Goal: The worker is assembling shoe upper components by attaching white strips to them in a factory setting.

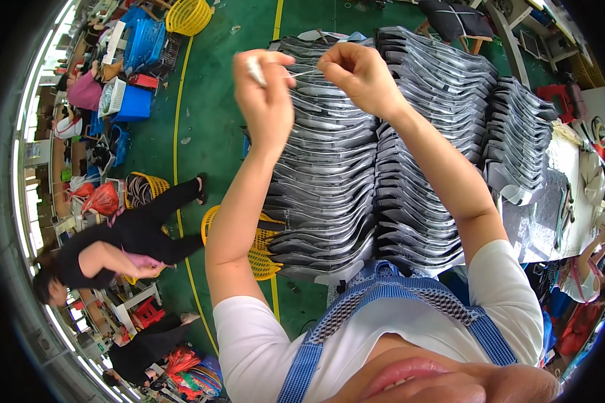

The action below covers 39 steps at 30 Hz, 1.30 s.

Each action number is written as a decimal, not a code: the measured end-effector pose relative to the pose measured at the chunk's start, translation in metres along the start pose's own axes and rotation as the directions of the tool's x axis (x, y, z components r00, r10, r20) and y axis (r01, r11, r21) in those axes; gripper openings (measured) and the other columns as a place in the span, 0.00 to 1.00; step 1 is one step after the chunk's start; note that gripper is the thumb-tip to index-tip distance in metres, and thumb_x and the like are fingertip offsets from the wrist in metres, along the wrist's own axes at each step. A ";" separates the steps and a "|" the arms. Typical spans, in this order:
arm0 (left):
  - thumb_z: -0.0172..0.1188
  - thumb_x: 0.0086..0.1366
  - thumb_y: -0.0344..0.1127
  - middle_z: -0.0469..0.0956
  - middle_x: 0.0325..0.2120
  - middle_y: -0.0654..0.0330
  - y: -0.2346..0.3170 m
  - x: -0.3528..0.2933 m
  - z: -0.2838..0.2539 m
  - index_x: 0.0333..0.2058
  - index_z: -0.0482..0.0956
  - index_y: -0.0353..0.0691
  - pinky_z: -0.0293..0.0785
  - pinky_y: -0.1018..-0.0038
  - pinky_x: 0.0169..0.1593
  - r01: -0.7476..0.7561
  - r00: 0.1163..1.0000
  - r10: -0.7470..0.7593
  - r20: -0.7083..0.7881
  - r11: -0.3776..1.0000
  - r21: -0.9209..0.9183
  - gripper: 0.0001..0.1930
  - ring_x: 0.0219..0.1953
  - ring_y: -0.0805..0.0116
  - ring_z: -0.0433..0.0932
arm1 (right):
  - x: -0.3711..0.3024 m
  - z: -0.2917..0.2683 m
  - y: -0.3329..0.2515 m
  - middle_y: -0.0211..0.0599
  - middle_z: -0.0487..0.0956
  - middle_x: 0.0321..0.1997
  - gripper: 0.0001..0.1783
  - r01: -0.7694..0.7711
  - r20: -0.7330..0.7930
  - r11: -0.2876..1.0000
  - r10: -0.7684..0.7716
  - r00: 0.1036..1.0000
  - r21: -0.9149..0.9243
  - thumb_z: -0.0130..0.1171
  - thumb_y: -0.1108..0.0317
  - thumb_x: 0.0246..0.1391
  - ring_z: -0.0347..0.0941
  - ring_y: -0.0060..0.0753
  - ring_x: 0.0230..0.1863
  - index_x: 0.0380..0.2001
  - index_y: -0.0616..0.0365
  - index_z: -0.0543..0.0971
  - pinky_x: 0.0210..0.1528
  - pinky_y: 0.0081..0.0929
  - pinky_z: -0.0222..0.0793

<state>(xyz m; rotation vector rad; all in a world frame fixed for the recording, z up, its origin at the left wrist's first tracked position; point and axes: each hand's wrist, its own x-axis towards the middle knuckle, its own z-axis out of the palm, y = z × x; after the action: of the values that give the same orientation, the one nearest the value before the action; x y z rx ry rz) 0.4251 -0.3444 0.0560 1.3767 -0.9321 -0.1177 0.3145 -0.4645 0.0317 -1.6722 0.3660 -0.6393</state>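
My left hand (265, 101), raised at the far side of the table, is closed around a small white bundle (255, 70). From there a thin white thread (306, 73) runs across to my right hand (359, 74), whose thumb and forefinger are pinched on it. The bundle is partly hidden by my fingers, so its exact kind is unclear. Beneath both hands lie long overlapping rows of dark grey curved pieces (329, 174) with shiny edges. Neither hand touches these pieces.
Yellow plastic baskets (262, 263) stand left of the table. A person in black (124, 242) bends forward in the aisle at left. Blue crates (143, 43) sit at the far left. A dark cushion-like bundle (456, 20) rests on a stool at the far right.
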 end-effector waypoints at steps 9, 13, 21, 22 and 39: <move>0.59 0.65 0.39 0.54 0.14 0.75 0.008 0.020 -0.067 0.28 0.73 0.38 0.41 0.84 0.15 0.395 0.892 -0.448 -0.068 0.843 -0.365 0.11 0.13 0.87 0.49 | -0.025 -0.071 0.042 0.29 0.78 0.28 0.07 0.038 -0.245 0.973 -0.095 0.965 -0.226 0.57 0.70 0.51 0.71 0.15 0.30 0.31 0.62 0.80 0.33 0.18 0.67; 0.66 0.57 0.35 0.74 0.23 0.69 0.012 0.009 -0.006 0.43 0.79 0.35 0.50 0.88 0.18 0.573 0.790 -0.491 0.366 0.805 -0.156 0.16 0.20 0.87 0.66 | -0.019 -0.019 0.027 0.28 0.76 0.37 0.07 0.139 -0.134 0.976 -0.117 0.984 0.170 0.62 0.68 0.53 0.72 0.15 0.36 0.32 0.60 0.80 0.34 0.16 0.68; 0.64 0.60 0.36 0.74 0.19 0.69 -0.002 0.017 0.007 0.30 0.80 0.37 0.59 0.88 0.21 0.642 0.623 -0.563 0.542 0.765 0.057 0.08 0.19 0.86 0.67 | -0.021 -0.027 0.013 0.26 0.79 0.30 0.07 -0.126 -0.003 0.935 0.135 0.991 0.333 0.62 0.68 0.54 0.71 0.13 0.31 0.34 0.60 0.80 0.35 0.14 0.66; 0.64 0.59 0.36 0.74 0.19 0.69 -0.005 0.018 0.007 0.29 0.80 0.37 0.60 0.87 0.22 0.584 0.600 -0.551 0.580 0.797 0.154 0.08 0.19 0.85 0.67 | -0.022 -0.028 0.015 0.25 0.79 0.29 0.07 -0.164 0.033 0.929 0.162 0.986 0.333 0.63 0.68 0.53 0.70 0.12 0.30 0.33 0.60 0.80 0.33 0.13 0.66; 0.70 0.49 0.46 0.81 0.23 0.58 -0.196 0.118 0.000 0.27 0.84 0.41 0.74 0.70 0.34 -0.017 0.801 -0.423 0.424 0.691 0.723 0.14 0.27 0.63 0.80 | 0.066 -0.087 0.152 0.40 0.81 0.27 0.13 -0.120 -0.219 0.681 -0.060 0.974 -0.722 0.64 0.56 0.48 0.77 0.43 0.30 0.29 0.55 0.83 0.35 0.35 0.72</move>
<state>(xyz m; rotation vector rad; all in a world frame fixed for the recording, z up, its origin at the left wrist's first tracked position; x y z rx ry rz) 0.5872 -0.4610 -0.0559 2.2522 -1.3936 -0.4065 0.3311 -0.6022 -0.0934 -2.3620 0.9132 -0.7085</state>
